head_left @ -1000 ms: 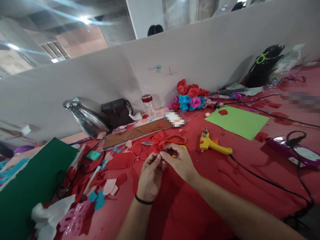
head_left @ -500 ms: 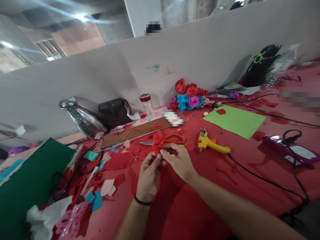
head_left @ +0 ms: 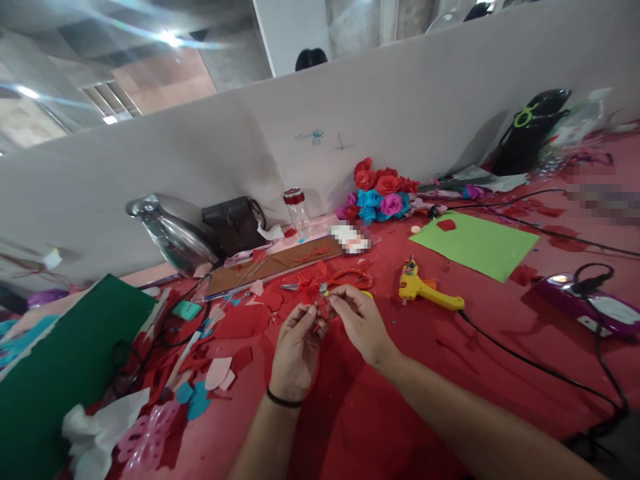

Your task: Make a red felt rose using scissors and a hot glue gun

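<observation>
In the head view, my left hand (head_left: 295, 353) is closed around the base of a small red paper flower (head_left: 314, 300), with a dark band on the wrist. My right hand (head_left: 364, 328) pinches the right side of the same flower, its thumb and fingertips close to my left fingers. Much of the flower is covered by my fingers. Just behind it lie scissors with orange-red handles (head_left: 357, 273), partly hidden. Loose red paper pieces (head_left: 243, 321) spread to the left of my hands. A yellow glue gun (head_left: 430, 293) rests on the red table to the right.
A bunch of paper roses (head_left: 383, 193) lies by the wall. Right of it are a green sheet (head_left: 475, 247) and a purple power strip (head_left: 590, 307). A steel flask (head_left: 175, 233), black bag (head_left: 235, 223), glass jar (head_left: 299, 212) and green board (head_left: 75, 373) stand left.
The red flower sits slightly lower and has turned in my fingers. My hands stay close together on it. The whole view has shifted a little.
</observation>
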Demonstrator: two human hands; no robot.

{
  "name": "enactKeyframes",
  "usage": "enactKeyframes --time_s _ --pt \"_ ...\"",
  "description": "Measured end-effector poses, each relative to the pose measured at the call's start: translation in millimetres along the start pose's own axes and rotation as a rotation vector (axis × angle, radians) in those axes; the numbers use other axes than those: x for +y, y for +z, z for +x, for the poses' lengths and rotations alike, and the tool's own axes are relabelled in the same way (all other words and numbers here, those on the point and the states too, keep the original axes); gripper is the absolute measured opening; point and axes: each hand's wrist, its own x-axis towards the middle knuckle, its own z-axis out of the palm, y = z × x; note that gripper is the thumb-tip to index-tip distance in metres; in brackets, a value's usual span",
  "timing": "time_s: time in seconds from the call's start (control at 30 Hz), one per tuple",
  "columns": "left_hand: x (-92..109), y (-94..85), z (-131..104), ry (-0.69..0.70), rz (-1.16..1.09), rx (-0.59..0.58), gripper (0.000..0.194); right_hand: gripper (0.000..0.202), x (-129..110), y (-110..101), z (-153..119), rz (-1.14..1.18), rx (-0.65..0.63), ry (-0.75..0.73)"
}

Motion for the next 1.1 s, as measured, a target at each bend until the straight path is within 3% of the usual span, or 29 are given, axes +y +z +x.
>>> enactKeyframes --time_s 0.13,0.33,0.57,0.77,0.87,1.0,1.1 --pt "-1 1.0 1 -0.004 -0.003 0.006 0.022 0.026 1 0 2 -0.045 0.041 0.016" --pt "-5 -1.3 4 0.115 0.068 0.059 0.025 0.038 5 -2 2 -0.096 0.001 0.045" --pt "-4 0.3 4 0.178 0.093 0.101 0.025 0.017 10 -4 -1 -0.185 -0.018 -0.016" --pt "-1 -2.4 6 0.165 0.09 0.093 0.027 0.027 2 -7 -1 -0.354 -0.051 -0.08" --pt "1 -6.9 12 0.159 0.054 0.132 0.029 0.038 -12 -32 2 -0.593 -0.02 -0.111" --pt "3 -12.9 18 0.112 0.002 0.176 0.035 0.028 -27 -94 5 -1.284 0.074 -0.249" --pt "3 -14.0 18 0.069 0.03 0.179 0.036 0.036 -26 -133 3 -1.721 0.12 -0.043"
